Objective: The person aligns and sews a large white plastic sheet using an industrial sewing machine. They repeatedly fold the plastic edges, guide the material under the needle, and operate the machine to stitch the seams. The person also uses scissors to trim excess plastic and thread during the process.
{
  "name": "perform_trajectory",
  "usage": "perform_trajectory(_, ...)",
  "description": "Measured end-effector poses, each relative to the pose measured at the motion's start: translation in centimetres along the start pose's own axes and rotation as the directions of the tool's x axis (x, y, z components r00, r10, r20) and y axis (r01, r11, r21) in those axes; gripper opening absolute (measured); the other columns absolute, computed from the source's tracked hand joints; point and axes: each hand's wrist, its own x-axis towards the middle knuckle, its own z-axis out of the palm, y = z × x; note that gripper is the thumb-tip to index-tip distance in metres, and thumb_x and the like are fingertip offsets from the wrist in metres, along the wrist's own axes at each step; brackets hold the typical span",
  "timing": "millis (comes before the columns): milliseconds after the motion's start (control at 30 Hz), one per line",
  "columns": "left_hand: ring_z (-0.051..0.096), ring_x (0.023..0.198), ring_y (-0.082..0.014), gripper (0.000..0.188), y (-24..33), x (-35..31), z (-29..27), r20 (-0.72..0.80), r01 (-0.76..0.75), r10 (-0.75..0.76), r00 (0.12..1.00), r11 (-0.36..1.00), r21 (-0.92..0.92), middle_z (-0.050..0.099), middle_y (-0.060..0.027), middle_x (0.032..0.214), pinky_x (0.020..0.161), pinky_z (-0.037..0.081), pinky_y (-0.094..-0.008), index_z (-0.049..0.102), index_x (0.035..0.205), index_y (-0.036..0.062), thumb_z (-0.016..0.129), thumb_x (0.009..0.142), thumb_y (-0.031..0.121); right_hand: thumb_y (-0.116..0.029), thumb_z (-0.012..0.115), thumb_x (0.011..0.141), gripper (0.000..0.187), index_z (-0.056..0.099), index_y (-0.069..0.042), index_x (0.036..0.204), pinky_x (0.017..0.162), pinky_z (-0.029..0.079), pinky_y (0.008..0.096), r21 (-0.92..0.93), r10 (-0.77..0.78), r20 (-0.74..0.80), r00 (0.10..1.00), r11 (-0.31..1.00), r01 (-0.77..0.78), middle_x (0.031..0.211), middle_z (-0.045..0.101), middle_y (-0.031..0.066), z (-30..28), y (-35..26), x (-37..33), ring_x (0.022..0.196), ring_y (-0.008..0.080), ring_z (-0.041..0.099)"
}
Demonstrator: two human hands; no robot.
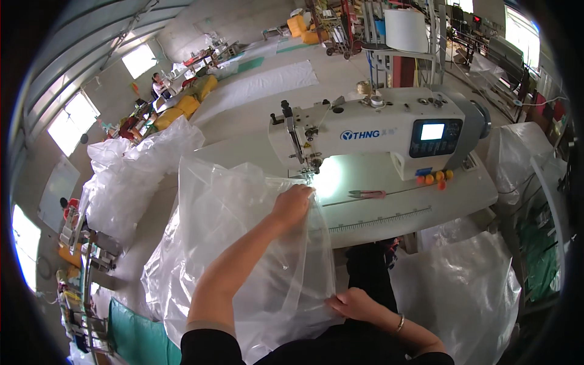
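Note:
A large sheet of clear plastic film [243, 213] hangs over the near edge of the sewing table and down across my lap. Close to the needle of a white sewing machine [365, 131], my left hand [294, 205] is closed on the film's upper edge. Lower down, near my lap, my right hand [359, 304] pinches the film's right edge. The machine's lamp lights the spot beside the needle. Red-handled thread snips [367, 194] lie on the table [401, 210] to the right of the needle, behind a printed ruler scale.
Several small orange and yellow balls [439, 177] sit by the machine's base. A heap of clear film [131, 176] stands at the left, and more film [462, 292] lies at the right. A white thread cone [406, 30] stands behind the machine. Another person [160, 87] sits far back left.

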Motion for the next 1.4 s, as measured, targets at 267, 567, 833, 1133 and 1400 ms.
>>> perform_trajectory(267, 0.059, 0.098, -0.0229, 0.022, -0.4, -0.4, 0.6, -0.130, -0.120, 0.114, 0.985, 0.992, -0.041, 0.061, -0.0042, 0.092, 0.076, 0.052, -0.0392, 0.064, 0.102, 0.0136, 0.052, 0.084, 0.008, -0.018, 0.063, 0.089, 0.018, 0.063, -0.002, 0.081, 0.051, 0.046, 0.0312, 0.129, 0.002, -0.468, 0.884, 0.990, 0.066, 0.062, 0.062, 0.0095, -8.1, -0.8, 8.3, 0.053, 0.0219, 0.061)
perform_trajectory(567, 0.064, 0.080, -0.0311, 0.009, -2.9, 0.1, 0.9, -0.254, -0.025, -0.138, 0.957, 0.837, -0.547, 0.066, -0.0125, 0.089, 0.070, 0.049, -0.0367, 0.063, 0.092, 0.0041, 0.061, 0.084, 0.008, -0.012, 0.074, 0.070, 0.022, 0.066, -0.008, 0.090, 0.069, 0.052, 0.0386, -0.420, -0.275, -0.610, 0.743, 0.908, -0.009, 0.092, 0.062, 0.0102, -10.1, -1.1, 21.4, 0.081, 0.0286, 0.063)
perform_trajectory(833, 0.064, 0.080, -0.0292, 0.010, -3.5, 0.2, 1.6, -0.293, -0.069, -0.125, 0.948, 0.818, -0.571, 0.066, -0.0127, 0.090, 0.070, 0.049, -0.0351, 0.064, 0.092, 0.0034, 0.062, 0.082, 0.005, -0.015, 0.071, 0.072, 0.020, 0.066, -0.005, 0.088, 0.066, 0.052, 0.0404, -0.530, -0.256, -0.571, 0.780, 0.841, -0.111, 0.079, 0.067, 0.0134, -10.7, -0.2, 24.5, 0.074, 0.0307, 0.066)
perform_trajectory(1133, 0.066, 0.078, -0.0211, 0.011, -4.7, 0.8, 2.4, -0.194, 0.040, -0.246, 0.950, 0.710, -0.703, 0.069, -0.0109, 0.085, 0.071, 0.050, -0.0309, 0.064, 0.091, 0.0018, 0.065, 0.080, 0.002, -0.012, 0.069, 0.075, 0.011, 0.064, -0.006, 0.082, 0.063, 0.051, 0.0407, -0.626, -0.325, -0.514, 0.794, 0.775, -0.088, 0.074, 0.066, 0.0104, -10.7, 0.6, 25.3, 0.070, 0.0286, 0.066)
perform_trajectory(1400, 0.064, 0.083, -0.0225, 0.020, -4.0, 0.3, 2.0, -0.194, 0.020, -0.160, 0.968, 0.818, -0.575, 0.067, -0.0079, 0.091, 0.072, 0.051, -0.0339, 0.063, 0.100, 0.0048, 0.067, 0.081, 0.008, -0.012, 0.062, 0.075, 0.007, 0.063, -0.005, 0.077, 0.064, 0.051, 0.0422, -0.622, -0.392, -0.528, 0.753, 0.782, -0.029, 0.070, 0.062, 0.0127, -11.4, 1.1, 25.0, 0.073, 0.0311, 0.065)
